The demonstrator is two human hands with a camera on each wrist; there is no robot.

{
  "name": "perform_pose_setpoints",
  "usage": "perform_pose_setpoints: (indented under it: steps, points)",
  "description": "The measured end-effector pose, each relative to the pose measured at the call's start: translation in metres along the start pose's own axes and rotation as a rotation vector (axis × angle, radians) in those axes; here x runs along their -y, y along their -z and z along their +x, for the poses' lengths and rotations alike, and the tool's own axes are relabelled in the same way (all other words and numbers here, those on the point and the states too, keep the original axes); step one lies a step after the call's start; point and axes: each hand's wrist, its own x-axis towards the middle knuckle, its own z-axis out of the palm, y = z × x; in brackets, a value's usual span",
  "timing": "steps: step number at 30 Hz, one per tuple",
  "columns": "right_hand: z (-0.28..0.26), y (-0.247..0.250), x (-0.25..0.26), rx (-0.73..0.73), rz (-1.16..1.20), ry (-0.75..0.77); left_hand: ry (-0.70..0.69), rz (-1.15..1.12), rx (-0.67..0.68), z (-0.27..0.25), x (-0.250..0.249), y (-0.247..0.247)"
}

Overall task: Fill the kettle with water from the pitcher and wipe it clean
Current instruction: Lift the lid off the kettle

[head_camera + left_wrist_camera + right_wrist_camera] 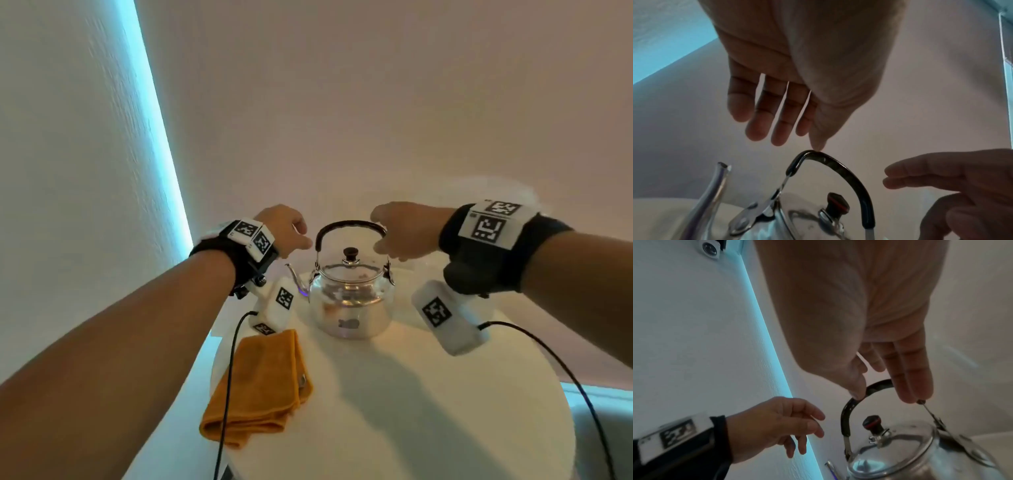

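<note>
Kettle (910, 456) base cut by both wrist views' lower edges; right hand (404, 229) hides part of the handle (349, 226); pitcher unidentifiable.

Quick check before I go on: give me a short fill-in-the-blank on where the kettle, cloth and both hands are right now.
1. The lid on the kettle is ____.
2. The folded cloth is coloured ____.
3. The kettle's spout points toward the person's ____ hand.
4. The right hand reaches for the kettle's ____, and the left hand holds nothing.

Missing words: closed; orange; left; handle
</note>
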Motion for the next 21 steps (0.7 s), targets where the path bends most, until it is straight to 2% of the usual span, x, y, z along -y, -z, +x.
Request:
perform_pose_setpoints:
  steps: [5,12,17,21]
  points:
    - [0.020,-0.008,0.004,0.001,0.032,-0.072,0.018,0.026,0.081,0.022,-0.008,-0.008]
    - [0.037,-0.010,0.002,0.007,0.039,-0.126,0.063,0.051,0.107,0.037,-0.011,-0.022]
    - [0.050,-0.023,-0.007,0.074,-0.002,-0.166,0.023,-0.007,0.112,0.043,-0.010,-0.036]
    - [0.059,-0.036,-0.011,0.032,0.042,-0.165,0.015,-0.137,0.114,0.045,-0.010,-0.045]
